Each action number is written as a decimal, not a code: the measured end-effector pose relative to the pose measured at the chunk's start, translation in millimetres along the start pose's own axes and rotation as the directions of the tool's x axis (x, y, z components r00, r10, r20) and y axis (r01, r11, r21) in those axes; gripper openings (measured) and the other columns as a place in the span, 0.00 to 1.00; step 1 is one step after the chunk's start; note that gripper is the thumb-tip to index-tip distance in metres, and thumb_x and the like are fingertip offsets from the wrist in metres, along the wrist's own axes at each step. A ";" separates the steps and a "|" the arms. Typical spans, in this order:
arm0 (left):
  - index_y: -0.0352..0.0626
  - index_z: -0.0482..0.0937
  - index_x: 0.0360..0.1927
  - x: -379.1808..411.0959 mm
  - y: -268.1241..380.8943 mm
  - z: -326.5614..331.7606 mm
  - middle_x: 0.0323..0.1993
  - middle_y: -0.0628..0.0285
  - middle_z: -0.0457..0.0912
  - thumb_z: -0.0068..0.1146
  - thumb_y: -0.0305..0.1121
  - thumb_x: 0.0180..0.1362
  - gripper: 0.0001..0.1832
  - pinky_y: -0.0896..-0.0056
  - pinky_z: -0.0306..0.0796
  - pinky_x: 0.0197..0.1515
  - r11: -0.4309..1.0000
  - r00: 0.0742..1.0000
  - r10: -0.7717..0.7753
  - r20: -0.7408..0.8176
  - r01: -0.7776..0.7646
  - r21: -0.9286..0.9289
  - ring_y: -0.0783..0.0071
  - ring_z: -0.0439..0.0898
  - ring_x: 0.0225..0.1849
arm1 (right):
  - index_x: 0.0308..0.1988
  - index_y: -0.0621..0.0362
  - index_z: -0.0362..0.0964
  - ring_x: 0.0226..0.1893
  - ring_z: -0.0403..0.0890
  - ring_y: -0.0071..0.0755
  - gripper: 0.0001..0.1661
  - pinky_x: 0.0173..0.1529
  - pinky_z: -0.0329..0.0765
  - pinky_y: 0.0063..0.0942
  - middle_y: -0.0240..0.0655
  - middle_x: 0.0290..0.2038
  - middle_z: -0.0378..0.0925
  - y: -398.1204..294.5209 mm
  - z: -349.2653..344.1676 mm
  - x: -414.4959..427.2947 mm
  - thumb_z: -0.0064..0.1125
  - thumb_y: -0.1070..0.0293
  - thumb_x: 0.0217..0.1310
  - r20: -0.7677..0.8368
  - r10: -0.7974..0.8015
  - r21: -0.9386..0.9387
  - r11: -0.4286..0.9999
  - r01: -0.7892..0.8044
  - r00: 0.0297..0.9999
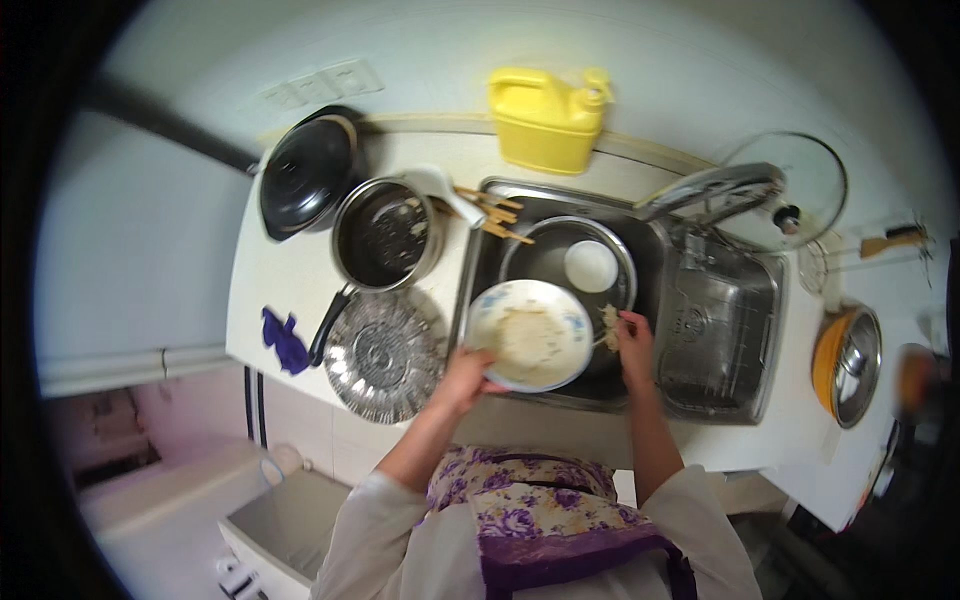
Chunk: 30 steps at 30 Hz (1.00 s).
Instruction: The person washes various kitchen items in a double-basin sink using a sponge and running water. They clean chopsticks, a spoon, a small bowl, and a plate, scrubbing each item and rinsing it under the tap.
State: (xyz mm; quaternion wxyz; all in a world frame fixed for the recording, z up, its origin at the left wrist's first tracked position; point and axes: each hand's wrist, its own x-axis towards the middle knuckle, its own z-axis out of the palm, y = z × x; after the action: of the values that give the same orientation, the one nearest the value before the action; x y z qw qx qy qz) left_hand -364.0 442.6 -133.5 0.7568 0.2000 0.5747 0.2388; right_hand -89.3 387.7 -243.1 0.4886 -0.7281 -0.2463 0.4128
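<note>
My left hand (469,375) grips the near-left rim of a white bowl (529,337) with blue patterns on its rim. The bowl is tilted over the left sink basin, and its inside looks smeared, with small dark bits. To the right of it, my right hand (636,341) pinches a pale stringy wad (610,328), too small to identify surely. Beneath and beyond the bowl, a round steel basin (631,262) stands in the left sink basin (651,281). A small white bowl (591,266) lies in that steel basin.
Left on the counter are a dirty saucepan (385,235), a black lidded pot (311,176), a fluted foil-like plate (384,356), a purple cloth (284,341), a white spoon (465,206) and chopsticks (499,214). Behind stands a yellow jug (547,124). A faucet (701,195) and glass lid (787,180) are right.
</note>
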 end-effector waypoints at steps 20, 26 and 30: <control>0.39 0.57 0.53 226.8 -117.5 30.9 0.44 0.50 0.71 0.50 0.32 0.54 0.24 0.61 0.74 0.29 0.787 0.885 0.447 -0.128 -0.321 0.527 0.59 0.77 0.36 | 0.42 0.61 0.70 0.40 0.73 0.26 0.11 0.47 0.68 0.23 0.33 0.40 0.73 -0.9 -14.9 -6.7 0.49 0.74 0.58 0.017 0.078 0.137 0.987 -0.080 0.997; 0.36 0.62 0.50 141.0 -58.2 32.5 0.40 0.51 0.72 0.54 0.31 0.53 0.23 0.64 0.73 0.33 0.496 0.786 0.600 0.147 -0.510 0.703 0.62 0.76 0.37 | 0.45 0.60 0.69 0.41 0.73 0.24 0.12 0.47 0.69 0.22 0.32 0.40 0.73 7.4 -10.1 17.2 0.43 0.73 0.62 0.056 -0.051 0.267 0.963 0.034 0.997; 0.38 0.67 0.34 -4.2 19.2 31.5 0.32 0.52 0.70 0.60 0.27 0.42 0.15 0.58 0.68 0.37 -0.083 0.573 0.792 0.208 -0.238 0.968 0.53 0.72 0.36 | 0.42 0.62 0.71 0.41 0.73 0.24 0.11 0.48 0.67 0.20 0.33 0.41 0.74 -7.2 7.6 21.3 0.43 0.74 0.62 0.062 -0.006 0.362 0.932 -0.017 0.998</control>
State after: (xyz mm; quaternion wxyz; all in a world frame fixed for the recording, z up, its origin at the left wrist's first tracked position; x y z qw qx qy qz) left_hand -337.0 454.7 -111.0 0.1345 0.7714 0.6039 0.1490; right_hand -83.9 410.7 -245.5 0.6054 -0.6133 -0.1790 0.4747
